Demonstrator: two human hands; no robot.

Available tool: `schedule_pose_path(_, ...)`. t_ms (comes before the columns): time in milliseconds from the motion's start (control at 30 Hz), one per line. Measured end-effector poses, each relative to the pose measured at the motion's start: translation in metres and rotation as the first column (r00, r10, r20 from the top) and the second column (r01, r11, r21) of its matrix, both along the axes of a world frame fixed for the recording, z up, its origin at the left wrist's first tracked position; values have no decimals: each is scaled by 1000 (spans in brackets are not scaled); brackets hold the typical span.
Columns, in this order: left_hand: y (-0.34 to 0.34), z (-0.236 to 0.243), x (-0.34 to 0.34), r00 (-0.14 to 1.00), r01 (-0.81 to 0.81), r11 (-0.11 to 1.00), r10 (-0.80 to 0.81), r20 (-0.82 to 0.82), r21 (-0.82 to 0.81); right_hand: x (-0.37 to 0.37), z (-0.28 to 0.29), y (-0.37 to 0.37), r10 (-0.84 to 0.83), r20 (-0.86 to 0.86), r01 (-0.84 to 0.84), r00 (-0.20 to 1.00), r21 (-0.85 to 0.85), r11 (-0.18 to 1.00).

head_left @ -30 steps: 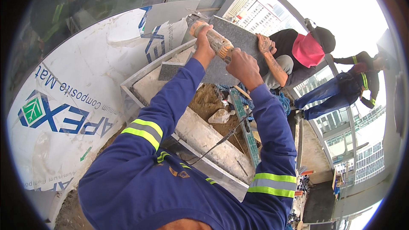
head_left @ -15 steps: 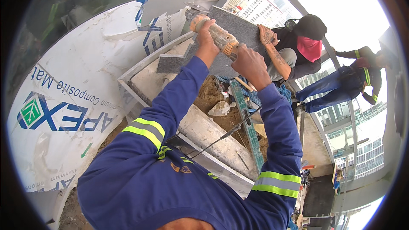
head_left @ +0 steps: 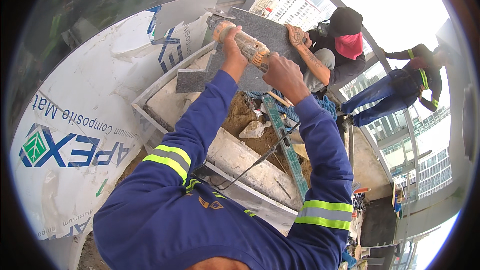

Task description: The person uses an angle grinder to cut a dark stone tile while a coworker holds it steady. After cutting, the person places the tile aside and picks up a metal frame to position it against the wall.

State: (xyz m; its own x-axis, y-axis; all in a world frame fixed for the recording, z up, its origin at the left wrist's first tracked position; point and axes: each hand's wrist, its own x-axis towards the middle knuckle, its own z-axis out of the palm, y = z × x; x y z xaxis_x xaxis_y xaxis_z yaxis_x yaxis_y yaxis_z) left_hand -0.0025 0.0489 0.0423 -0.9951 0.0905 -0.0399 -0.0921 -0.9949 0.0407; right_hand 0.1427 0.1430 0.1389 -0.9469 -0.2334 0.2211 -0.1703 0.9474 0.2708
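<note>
Both my hands grip a dusty angle grinder. My left hand is wrapped round its body close to the head, and my right hand closes on the rear end. The grinder's disc is at the upper left edge of a dark grey stone slab; whether it touches the stone I cannot tell. A notch shows in the slab's left side. Across from me, a crouching person's hand rests on the slab's far right edge. A black cord trails from the tool's rear toward my body.
Below the slab lie a concrete trough edge, a green metal bar, a trowel and loose soil. White composite sheeting leans at the left. A second person stands at the right by the window frames.
The grinder, my hands, the slab and the crouching person all appear shifted slightly left in the picture, with the background shifting too. Both my hands keep their hold.
</note>
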Motion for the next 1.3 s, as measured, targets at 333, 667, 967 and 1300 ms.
schedule_pose_path(333,-11,-1,-23,1000,-5,1000,5,0,-12,-26,-2,-6,16,10,-16,1000,-15,1000)
schedule_pose_path(667,-5,0,-18,1000,-8,1000,8,5,-14,-26,-5,4,-33,30,34,999,-48,998)
schedule_pose_path(967,-10,-5,-39,999,-19,1000,19,-46,1,-47,-3,-6,-36,49,37,998,-31,999)
schedule_pose_path(1300,-6,-2,-24,999,-34,999,34,-7,-5,-28,-3,0,-12,38,14,999,-51,999)
